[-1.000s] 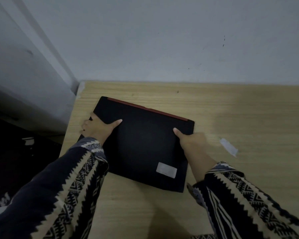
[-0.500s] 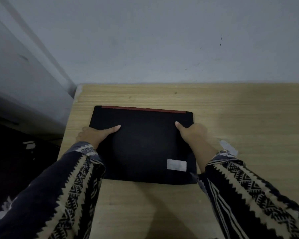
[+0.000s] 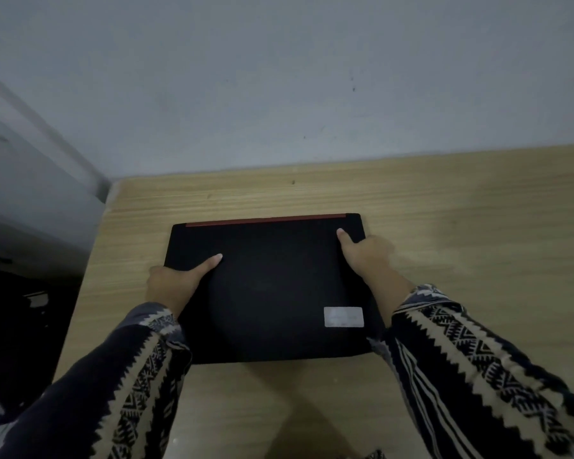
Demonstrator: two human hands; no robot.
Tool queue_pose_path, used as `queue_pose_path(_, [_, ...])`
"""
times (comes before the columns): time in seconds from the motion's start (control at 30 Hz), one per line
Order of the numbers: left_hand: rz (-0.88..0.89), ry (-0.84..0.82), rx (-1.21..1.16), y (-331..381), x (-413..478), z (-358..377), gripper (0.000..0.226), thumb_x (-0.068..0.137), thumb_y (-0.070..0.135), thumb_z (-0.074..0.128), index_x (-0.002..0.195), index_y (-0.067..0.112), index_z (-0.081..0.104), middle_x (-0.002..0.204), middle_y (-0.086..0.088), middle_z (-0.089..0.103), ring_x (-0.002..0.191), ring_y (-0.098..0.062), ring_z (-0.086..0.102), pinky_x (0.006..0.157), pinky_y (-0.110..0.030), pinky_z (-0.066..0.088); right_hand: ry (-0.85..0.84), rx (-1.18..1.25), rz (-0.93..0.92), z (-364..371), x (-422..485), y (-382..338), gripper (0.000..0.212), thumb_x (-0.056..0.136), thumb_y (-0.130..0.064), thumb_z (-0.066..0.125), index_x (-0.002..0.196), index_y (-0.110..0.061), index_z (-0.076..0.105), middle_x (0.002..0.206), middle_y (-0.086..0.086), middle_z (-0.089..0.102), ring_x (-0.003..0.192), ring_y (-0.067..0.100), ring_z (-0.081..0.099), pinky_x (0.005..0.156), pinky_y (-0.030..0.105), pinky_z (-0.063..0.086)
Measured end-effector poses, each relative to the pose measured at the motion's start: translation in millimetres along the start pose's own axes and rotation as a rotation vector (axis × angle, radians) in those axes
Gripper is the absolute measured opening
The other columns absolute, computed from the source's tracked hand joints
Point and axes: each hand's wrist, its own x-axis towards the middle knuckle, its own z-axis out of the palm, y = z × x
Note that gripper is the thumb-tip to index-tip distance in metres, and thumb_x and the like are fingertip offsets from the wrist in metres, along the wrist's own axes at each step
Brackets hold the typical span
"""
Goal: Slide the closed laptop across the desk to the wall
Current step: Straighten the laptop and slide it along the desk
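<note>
The closed laptop (image 3: pixel 272 289) lay flat on the bench (image 3: pixel 461 226), roughly square to the wall (image 3: pixel 279 94), with its red-trimmed far edge (image 3: pixel 265 220) near the wall but apart from it; a strip of bare wood showed between them. The left hand (image 3: pixel 173 279) gripped the laptop's left edge, thumb laid across the lid and the other fingers wrapped round the side, out of sight. The right hand (image 3: pixel 365 253) held the right edge further toward the far corner in the same way, thumb on the lid, fingers curled over the side. Both patterned sleeves (image 3: pixel 478 376) reached in from the near side. A pale sticker (image 3: pixel 343 316) sat on the lid near its near right corner.

The step in hand appeared to be the slide itself, well along, with only the last stretch to the wall left. The next move seemed to call for an even push from both hands, straight toward the far side, keeping the laptop flat and its far edge parallel to the wall so that one corner did not strike first. It would need easing off as the gap closed, so the red edge met the wall gently rather than knocking it.
</note>
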Motion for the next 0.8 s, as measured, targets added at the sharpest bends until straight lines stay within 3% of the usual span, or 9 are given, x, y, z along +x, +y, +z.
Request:
queue_pose_path(0.1, [0.016, 0.034, -0.058, 11.8, -29.3, 24.7, 0.123, 0.03, 0.081, 0.081, 0.115, -0.004, 0.054, 0.103, -0.011, 0.066, 0.096, -0.033, 0.065, 0.079, -0.039, 0.054, 0.01, 0.057, -0.011, -34.3, 15.9, 15.2, 0.074, 0.09, -0.062, 0.051, 0.127, 0.002, 0.056, 0.116, 0.018, 0.066, 0.106, 0.035, 0.062, 0.077, 0.033, 0.044])
queue_pose_path(0.2, [0.028, 0.035, -0.096, 28.5, -61.0, 55.8, 0.123, 0.034, 0.08, 0.081, 0.12, -0.003, 0.051, 0.109, -0.012, 0.064, 0.101, -0.034, 0.063, 0.085, -0.041, 0.054, 0.024, 0.105, -0.039, -75.1, 33.3, 31.8, 0.07, 0.091, -0.059, 0.054, 0.131, -0.001, 0.054, 0.126, 0.014, 0.061, 0.114, 0.034, 0.058, 0.083, 0.034, 0.042])
queue_pose_path(0.23, [0.029, 0.035, -0.103, 35.0, -70.6, 65.9, 0.121, 0.037, 0.078, 0.082, 0.121, -0.003, 0.051, 0.11, -0.011, 0.063, 0.102, -0.034, 0.063, 0.084, -0.039, 0.053, 0.035, 0.1, -0.066, -88.7, 38.5, 36.1, 0.067, 0.09, -0.058, 0.056, 0.128, -0.002, 0.056, 0.121, 0.013, 0.063, 0.11, 0.033, 0.06, 0.083, 0.034, 0.044])
queue_pose_path(0.3, [0.039, 0.036, -0.127, 52.1, -93.5, 96.4, 0.111, 0.045, 0.074, 0.083, 0.12, -0.002, 0.051, 0.103, -0.009, 0.058, 0.096, -0.03, 0.06, 0.079, -0.036, 0.049, 0.043, 0.047, -0.123, -123.2, 54.7, 50.3, 0.055, 0.085, -0.059, 0.063, 0.097, -0.005, 0.063, 0.088, 0.008, 0.066, 0.078, 0.024, 0.063, 0.066, 0.029, 0.046])
queue_pose_path(0.33, [0.049, 0.024, -0.153, 57.5, -100.9, 106.8, 0.107, 0.046, 0.072, 0.084, 0.118, 0.0, 0.052, 0.1, -0.007, 0.058, 0.091, -0.027, 0.059, 0.078, -0.036, 0.049, 0.049, -0.005, -0.131, -134.5, 58.4, 53.4, 0.055, 0.082, -0.061, 0.066, 0.08, -0.007, 0.058, 0.07, 0.004, 0.059, 0.061, 0.019, 0.056, 0.053, 0.027, 0.042])
queue_pose_path(0.4, [0.075, -0.016, -0.203, 71.5, -117.2, 137.7, 0.102, 0.044, 0.074, 0.083, 0.111, 0.003, 0.055, 0.098, -0.004, 0.062, 0.087, -0.023, 0.06, 0.079, -0.036, 0.053, 0.066, -0.064, -0.122, -165.9, 75.5, 64.5, 0.059, 0.077, -0.064, 0.069, 0.073, -0.01, 0.049, 0.057, 0.0, 0.046, 0.049, 0.014, 0.045, 0.043, 0.025, 0.03])
queue_pose_path(0.57, [0.151, -0.04, -0.163, 112.3, -152.6, 206.2, 0.077, 0.072, 0.063, 0.075, 0.109, -0.001, 0.056, 0.099, -0.01, 0.059, 0.086, -0.027, 0.055, 0.076, -0.039, 0.049, 0.108, -0.073, -0.09, -232.8, 122.5, 93.9, 0.065, 0.072, -0.065, 0.073, 0.086, -0.005, 0.051, 0.068, 0.004, 0.053, 0.065, 0.023, 0.056, 0.053, 0.031, 0.04])
queue_pose_path(0.7, [0.24, -0.108, -0.114, 144.5, -169.4, 249.6, 0.067, 0.077, 0.061, 0.071, 0.1, -0.002, 0.066, 0.094, -0.015, 0.069, 0.088, -0.033, 0.066, 0.076, -0.041, 0.055, 0.174, -0.034, -0.06, -271.8, 162.0, 120.6, 0.076, 0.063, -0.072, 0.074, 0.089, -0.002, 0.061, 0.069, 0.006, 0.059, 0.072, 0.028, 0.064, 0.049, 0.029, 0.04])
queue_pose_path(0.8, [0.319, -0.156, -0.052, 169.1, -178.1, 279.5, 0.058, 0.084, 0.054, 0.068, 0.092, -0.003, 0.067, 0.083, -0.011, 0.066, 0.08, -0.032, 0.065, 0.069, -0.036, 0.051, 0.199, 0.019, -0.046, -295.9, 193.3, 138.4, 0.078, 0.06, -0.07, 0.077, 0.097, -0.003, 0.065, 0.086, 0.009, 0.068, 0.082, 0.029, 0.067, 0.061, 0.033, 0.05])
